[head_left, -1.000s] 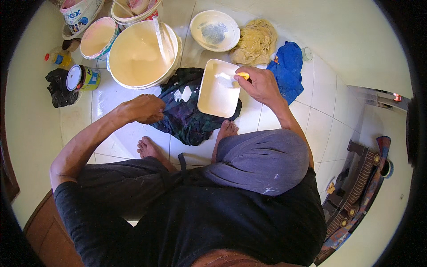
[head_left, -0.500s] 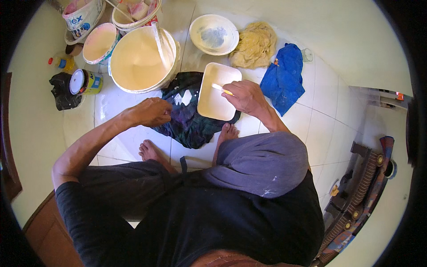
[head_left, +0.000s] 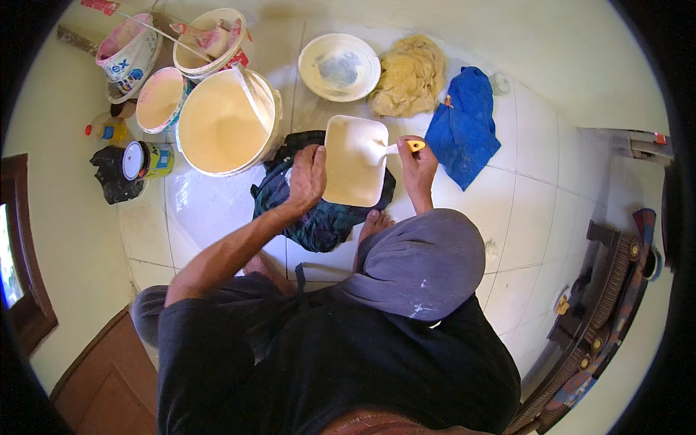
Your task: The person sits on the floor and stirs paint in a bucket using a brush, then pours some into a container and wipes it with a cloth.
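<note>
A cream rectangular paint tray (head_left: 355, 190) is over a dark cloth (head_left: 319, 230) on the floor in front of me. My left hand (head_left: 307, 176) lies along the tray's left side, fingers together and against its rim. At the tray's right side, my right hand (head_left: 419, 165) is closed on the handle of a paintbrush (head_left: 415, 146), whose yellow end sticks out past the thumb. The brush's pale head points left into the tray, and its bristles are hard to make out against the paint.
Left of the tray stands a large bucket of cream paint (head_left: 217, 130) with a stick in it. Smaller buckets (head_left: 159, 101), a tin (head_left: 148, 160) and a bottle (head_left: 109, 131) cluster beyond. A shallow bowl (head_left: 339, 67), tan cloth (head_left: 409, 76) and blue cloth (head_left: 464, 130) lie at the far side.
My left hand has moved right from beside the dark cloth to the tray's side. My right hand has shifted right, from over the tray to its edge, turning the brush's handle end outward.
</note>
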Tool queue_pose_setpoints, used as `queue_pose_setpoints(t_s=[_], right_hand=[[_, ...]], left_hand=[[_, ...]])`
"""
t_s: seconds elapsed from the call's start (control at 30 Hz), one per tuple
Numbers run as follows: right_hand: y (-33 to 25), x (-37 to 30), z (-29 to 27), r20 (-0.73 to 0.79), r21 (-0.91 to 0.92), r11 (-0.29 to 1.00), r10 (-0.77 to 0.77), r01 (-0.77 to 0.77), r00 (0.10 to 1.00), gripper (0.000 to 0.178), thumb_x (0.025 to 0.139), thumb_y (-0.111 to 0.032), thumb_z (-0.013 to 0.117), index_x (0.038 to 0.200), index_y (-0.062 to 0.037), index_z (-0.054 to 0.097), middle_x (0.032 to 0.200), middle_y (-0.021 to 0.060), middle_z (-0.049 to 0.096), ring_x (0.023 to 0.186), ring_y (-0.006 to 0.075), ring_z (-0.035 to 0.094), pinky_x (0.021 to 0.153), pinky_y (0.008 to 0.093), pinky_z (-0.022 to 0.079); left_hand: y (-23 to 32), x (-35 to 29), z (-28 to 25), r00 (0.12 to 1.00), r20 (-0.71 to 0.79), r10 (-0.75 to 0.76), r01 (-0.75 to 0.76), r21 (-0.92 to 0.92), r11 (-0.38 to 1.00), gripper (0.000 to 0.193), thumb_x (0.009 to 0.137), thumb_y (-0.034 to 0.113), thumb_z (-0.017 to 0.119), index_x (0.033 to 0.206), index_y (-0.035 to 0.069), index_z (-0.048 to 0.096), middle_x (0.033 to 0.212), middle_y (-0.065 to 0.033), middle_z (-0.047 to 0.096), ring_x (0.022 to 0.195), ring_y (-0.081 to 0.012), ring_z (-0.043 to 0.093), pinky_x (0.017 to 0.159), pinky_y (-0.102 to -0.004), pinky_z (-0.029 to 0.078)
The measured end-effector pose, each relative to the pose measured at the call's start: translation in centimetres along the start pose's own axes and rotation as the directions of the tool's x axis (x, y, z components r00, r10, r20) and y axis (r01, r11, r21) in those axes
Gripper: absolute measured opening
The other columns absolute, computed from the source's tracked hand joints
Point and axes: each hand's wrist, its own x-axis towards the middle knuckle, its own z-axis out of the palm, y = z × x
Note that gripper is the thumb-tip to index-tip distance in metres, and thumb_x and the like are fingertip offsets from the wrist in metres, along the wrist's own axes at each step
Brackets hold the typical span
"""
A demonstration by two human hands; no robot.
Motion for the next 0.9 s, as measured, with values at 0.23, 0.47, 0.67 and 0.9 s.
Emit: queue_pose_setpoints(t_s=[0.23,0.47,0.67,0.9], right_hand=[[2.8,-1.4,-1.1,0.206,0.321,0.939,0.061,-0.126,0.977,0.057,0.085,-0.012,0.058,0.139,-0.0031,0.044,0.131,0.0105,0.050,0.118,0.0184,0.050,0.099,0.0340,0.040],[1.7,-4.7,-1.3,0.445,0.125,0.829,0.445,-0.545,0.777,0.048,0.086,-0.008,0.051,0.133,-0.0020,0.046,0.121,0.0133,0.058,0.103,0.0209,0.062,0.080,0.0330,0.055],[1.0,-4.0,-1.5,0.434,0.005,0.835,0.494,-0.550,0.754,0.023,0.092,-0.008,0.056,0.113,-0.0004,0.050,0.106,0.0130,0.063,0.088,0.0198,0.065,0.067,0.0331,0.058],[2.2,-3.1,-0.8,0.374,-0.195,0.891,0.454,-0.410,0.809,0.018,0.084,-0.007,0.061,0.098,0.0007,0.053,0.080,0.0088,0.062,0.071,0.0146,0.062,0.058,0.0306,0.056]], left_hand=[[3.1,0.5,1.3,0.968,-0.037,-0.248,0.240,-0.150,0.959,0.050,0.100,0.035,0.041,0.120,-0.008,0.055,0.120,-0.0301,0.056,0.114,-0.0446,0.051,0.101,-0.0469,0.038],[2.4,0.2,-0.1,0.954,-0.041,-0.297,0.290,-0.121,0.949,0.047,0.101,0.035,0.040,0.109,-0.007,0.060,0.107,-0.0315,0.059,0.105,-0.0457,0.054,0.093,-0.0484,0.041],[3.4,1.6,-0.7,0.929,0.097,-0.358,0.370,-0.200,0.907,0.047,0.101,0.035,0.037,0.094,-0.004,0.061,0.093,-0.0297,0.062,0.090,-0.0478,0.057,0.081,-0.0504,0.043],[2.3,1.8,0.2,0.908,0.100,-0.406,0.418,-0.193,0.887,0.047,0.101,0.036,0.037,0.099,-0.004,0.062,0.099,-0.0310,0.062,0.097,-0.0482,0.057,0.084,-0.0494,0.044]])
